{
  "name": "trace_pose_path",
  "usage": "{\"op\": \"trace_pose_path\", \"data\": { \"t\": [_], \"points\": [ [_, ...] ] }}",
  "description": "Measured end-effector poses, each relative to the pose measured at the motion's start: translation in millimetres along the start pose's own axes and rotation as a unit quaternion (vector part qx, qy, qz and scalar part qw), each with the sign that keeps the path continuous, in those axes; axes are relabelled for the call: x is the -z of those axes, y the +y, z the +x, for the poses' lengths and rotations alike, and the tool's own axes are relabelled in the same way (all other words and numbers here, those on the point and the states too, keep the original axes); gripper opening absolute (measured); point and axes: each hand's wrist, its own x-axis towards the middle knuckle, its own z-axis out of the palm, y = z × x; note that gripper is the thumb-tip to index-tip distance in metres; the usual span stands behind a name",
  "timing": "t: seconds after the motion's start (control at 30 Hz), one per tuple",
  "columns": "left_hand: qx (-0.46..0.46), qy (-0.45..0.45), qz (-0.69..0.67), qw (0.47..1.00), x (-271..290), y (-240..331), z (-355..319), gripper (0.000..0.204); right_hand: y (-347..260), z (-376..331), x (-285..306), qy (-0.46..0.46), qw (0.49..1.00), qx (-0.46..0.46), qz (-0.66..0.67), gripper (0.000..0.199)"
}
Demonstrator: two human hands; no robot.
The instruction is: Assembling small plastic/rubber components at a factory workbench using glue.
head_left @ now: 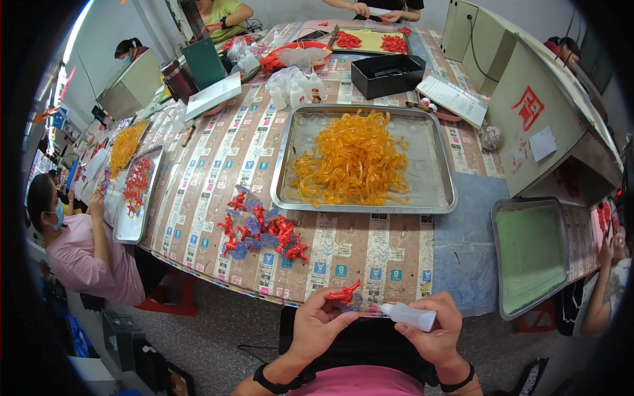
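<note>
At the table's near edge my left hand pinches a small red figurine with a bluish translucent piece under it. My right hand grips a white squeeze bottle, its narrow tip pointing left toward the figurine, a short gap apart. On the table ahead and to the left lies a loose pile of similar red figurines with purple-blue translucent pieces. Straight ahead, a metal tray carries a heap of glossy orange-yellow curly strips.
A green-lined tray juts past the table edge at right, near a grey metal box. Farther back stand white bottles, a black bin and a dark flask. A co-worker sits at left beside another tray.
</note>
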Motion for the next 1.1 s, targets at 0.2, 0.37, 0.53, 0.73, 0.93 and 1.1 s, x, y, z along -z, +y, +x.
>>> {"op": "trace_pose_path", "data": {
  "t": [0.2,0.37,0.53,0.73,0.93,1.1],
  "points": [
    [0.001,-0.004,-0.002,1.0,1.8,-1.2,0.1,0.041,0.0,-1.1,0.3,0.003,1.0,0.009,-0.007,0.033],
    [0.003,0.0,-0.002,1.0,2.2,-1.1,-0.2,0.042,-1.3,-1.1,0.4,-0.004,1.0,0.012,-0.023,0.033],
    [0.007,0.003,-0.005,1.0,3.0,-1.9,-0.1,0.042,-2.4,-1.7,-0.7,0.004,1.0,0.008,-0.023,0.034],
    [0.023,0.016,-0.021,0.999,2.4,-0.6,-0.2,0.044,-2.1,-1.9,-0.3,0.004,0.999,0.013,-0.036,0.035],
    [0.018,0.001,-0.02,1.0,3.6,-0.1,0.2,0.041,-3.0,-1.4,-1.3,0.004,0.999,0.017,-0.036,0.036],
    [0.029,0.002,-0.021,0.999,3.1,1.6,-0.2,0.041,-2.1,-2.2,-1.0,0.002,0.999,0.021,-0.043,0.037]
  ]
}}
